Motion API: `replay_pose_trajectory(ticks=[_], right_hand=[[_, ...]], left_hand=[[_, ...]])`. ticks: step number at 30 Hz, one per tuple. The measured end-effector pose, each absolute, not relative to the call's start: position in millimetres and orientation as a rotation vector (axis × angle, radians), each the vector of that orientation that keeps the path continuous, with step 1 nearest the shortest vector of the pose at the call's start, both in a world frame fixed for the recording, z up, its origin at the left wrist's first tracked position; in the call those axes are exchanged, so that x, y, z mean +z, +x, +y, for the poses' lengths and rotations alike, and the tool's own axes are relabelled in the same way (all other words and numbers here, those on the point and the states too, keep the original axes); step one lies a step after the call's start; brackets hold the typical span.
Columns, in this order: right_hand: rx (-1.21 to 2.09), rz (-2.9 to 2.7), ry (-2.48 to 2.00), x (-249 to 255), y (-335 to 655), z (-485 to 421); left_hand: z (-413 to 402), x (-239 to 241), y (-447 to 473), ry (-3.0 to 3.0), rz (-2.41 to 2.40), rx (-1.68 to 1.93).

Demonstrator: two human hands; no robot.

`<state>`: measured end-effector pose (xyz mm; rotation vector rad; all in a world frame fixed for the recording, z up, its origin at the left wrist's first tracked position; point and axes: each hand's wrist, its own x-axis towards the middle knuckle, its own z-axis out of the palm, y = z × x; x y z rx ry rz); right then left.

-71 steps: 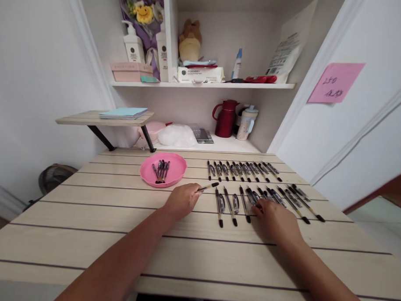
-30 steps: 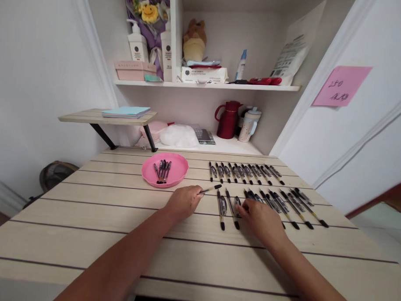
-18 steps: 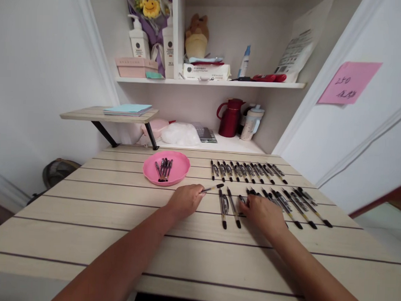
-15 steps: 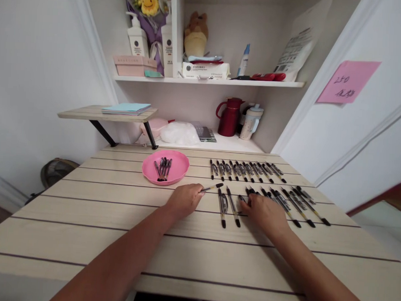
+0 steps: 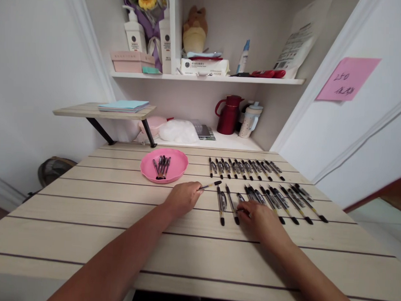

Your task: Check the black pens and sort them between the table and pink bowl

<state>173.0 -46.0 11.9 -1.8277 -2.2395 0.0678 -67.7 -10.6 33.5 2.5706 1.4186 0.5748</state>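
Observation:
My left hand (image 5: 183,197) is closed around an uncapped pen (image 5: 209,186), whose black end points right above the tabletop. My right hand (image 5: 259,220) rests low over the table, fingers pinched at the lower part of a black pen cap (image 5: 240,197). Just left of those fingers lies an uncapped pen (image 5: 231,203); another pen (image 5: 220,206) with its cap (image 5: 223,201) beside it lies further left. Several more pens (image 5: 289,204) and caps spread out to the right of my right hand, partly hidden by it.
A pink scalloped plate (image 5: 180,171) holding several pens sits left of centre. Behind the front row runs a back row of pens and caps (image 5: 245,168). A small raised shelf (image 5: 70,109) stands at the back left; a red jug (image 5: 228,116) and a tumbler (image 5: 250,120) are at the back.
My right hand has shifted slightly left and down, uncovering more of the pens behind it. The left hand still holds its pen in nearly the same place. The view has tilted slightly.

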Motion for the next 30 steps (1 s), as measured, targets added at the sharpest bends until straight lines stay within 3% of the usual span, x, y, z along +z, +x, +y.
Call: replay_pose_trajectory(ticks=[30], right_hand=[[-0.225,-2.367,-1.824,-0.4,198.1,-59.9]], left_hand=[[-8.8,32.7,-67.5,2.537,1.431,0.562]])
